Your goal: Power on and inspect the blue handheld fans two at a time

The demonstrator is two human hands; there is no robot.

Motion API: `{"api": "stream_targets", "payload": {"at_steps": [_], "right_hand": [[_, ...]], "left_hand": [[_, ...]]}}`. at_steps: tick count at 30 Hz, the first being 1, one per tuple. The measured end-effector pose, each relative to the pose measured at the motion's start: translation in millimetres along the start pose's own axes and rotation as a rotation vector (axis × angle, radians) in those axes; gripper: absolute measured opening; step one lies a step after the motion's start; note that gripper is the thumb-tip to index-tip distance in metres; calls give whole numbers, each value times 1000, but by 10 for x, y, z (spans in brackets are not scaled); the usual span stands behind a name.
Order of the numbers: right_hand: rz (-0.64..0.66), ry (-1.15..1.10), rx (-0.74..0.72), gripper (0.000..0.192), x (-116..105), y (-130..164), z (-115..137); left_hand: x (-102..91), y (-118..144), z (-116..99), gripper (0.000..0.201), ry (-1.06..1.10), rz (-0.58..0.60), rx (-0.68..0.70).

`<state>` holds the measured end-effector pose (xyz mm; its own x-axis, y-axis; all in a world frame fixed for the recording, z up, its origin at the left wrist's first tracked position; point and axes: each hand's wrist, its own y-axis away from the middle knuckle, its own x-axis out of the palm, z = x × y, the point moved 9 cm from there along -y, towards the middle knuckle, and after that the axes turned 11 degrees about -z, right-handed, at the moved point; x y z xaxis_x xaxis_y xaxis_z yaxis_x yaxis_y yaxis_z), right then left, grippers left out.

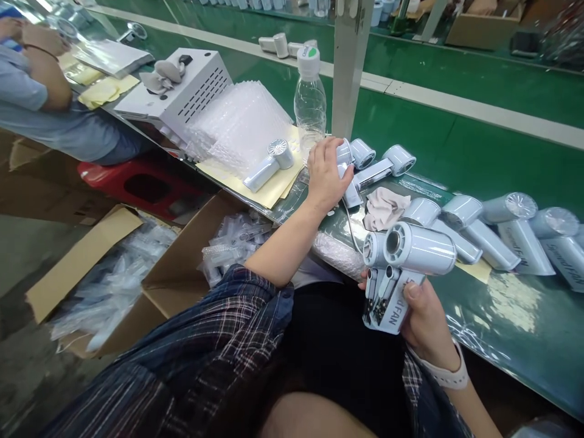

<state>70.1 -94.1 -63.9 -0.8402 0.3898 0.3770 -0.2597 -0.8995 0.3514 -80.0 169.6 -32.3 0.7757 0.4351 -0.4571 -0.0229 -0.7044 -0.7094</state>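
My right hand (426,313) is closed around pale blue handheld fans. The nearer handheld fan (422,249) has lettering ending in "FAN" on its handle. Behind it, another fan (373,249) is partly hidden, and dark inner parts show in the handle openings. Farther up the bench, my left hand (326,173) curls over a handheld fan (350,193), fingers on its head and thumb at its side; the palm hides part of it. Two more fans, one of them a fan with a long handle (399,160), lie just beyond. A crumpled cloth (385,208) rests between my hands.
A clear bottle (310,100) stands behind my left hand, close to a post (350,67). Several fans (508,207) line the right side. Left are a bubble-wrap stack (255,115), a white metal box (182,91), and a carton (177,267) of wrapped items. A co-worker (41,91) sits beyond.
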Motion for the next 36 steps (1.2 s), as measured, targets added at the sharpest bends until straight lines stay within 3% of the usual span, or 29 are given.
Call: {"api": "stream_targets", "payload": {"at_steps": [8, 13, 26, 29, 33, 36], "right_hand": [[59, -339, -18, 59, 85, -32, 272], [78, -405, 6, 63, 89, -11, 319], [-162, -10, -72, 68, -193, 158, 213], [-260, 216, -269, 71, -422, 178, 424], [-596, 996, -658, 91, -907, 346, 1006], [-800, 1424, -600, 94, -1468, 467, 1229]], "left_hand": [[50, 74, 86, 88, -11, 6, -56], [56, 84, 128, 97, -3, 12, -91], [-24, 49, 113, 97, 61, -38, -83], [-8, 45, 91, 96, 124, -6, -104], [-52, 14, 7, 94, 199, -3, -125], [-134, -13, -88, 88, 258, -47, -115]]}}
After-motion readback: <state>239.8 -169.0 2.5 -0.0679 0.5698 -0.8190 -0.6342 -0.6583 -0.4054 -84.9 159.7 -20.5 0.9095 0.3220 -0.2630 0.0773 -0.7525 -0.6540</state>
